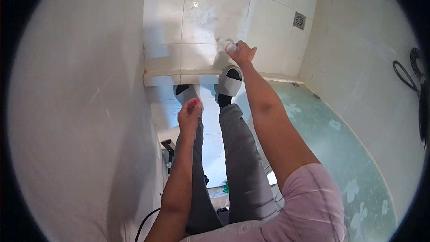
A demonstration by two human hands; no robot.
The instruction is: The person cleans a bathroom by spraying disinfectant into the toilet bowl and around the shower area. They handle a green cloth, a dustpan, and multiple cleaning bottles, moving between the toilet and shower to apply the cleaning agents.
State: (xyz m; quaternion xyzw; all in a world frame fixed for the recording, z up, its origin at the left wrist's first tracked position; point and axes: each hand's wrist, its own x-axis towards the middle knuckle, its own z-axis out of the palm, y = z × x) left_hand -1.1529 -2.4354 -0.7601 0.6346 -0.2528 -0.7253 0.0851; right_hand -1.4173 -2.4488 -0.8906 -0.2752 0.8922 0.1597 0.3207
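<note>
My right hand [242, 54] reaches out over the tiled floor, its fingers closed round a small white bottle [228, 46] with a red line on it. The bottle is tilted, its narrow end toward the left, and the hand hides much of it. Nearer to me, my left hand [190, 115] is above my left foot. Its fingertips pinch a small bright pink piece [196, 101], shaped somewhat like a cap, though too little of it shows to be certain. Below the bottle, the pale floor tiles [215, 13] have a wet-looking grey smear and a small whitish spot.
A low raised sill [264, 77] crosses the floor by my grey slippers [231, 83]. A square drain [299, 20] lies at the far right. Plain walls [76, 107] rise on both sides. Green glass with flowers [322, 139] spans the right; a black hose [421, 103] hangs beyond it.
</note>
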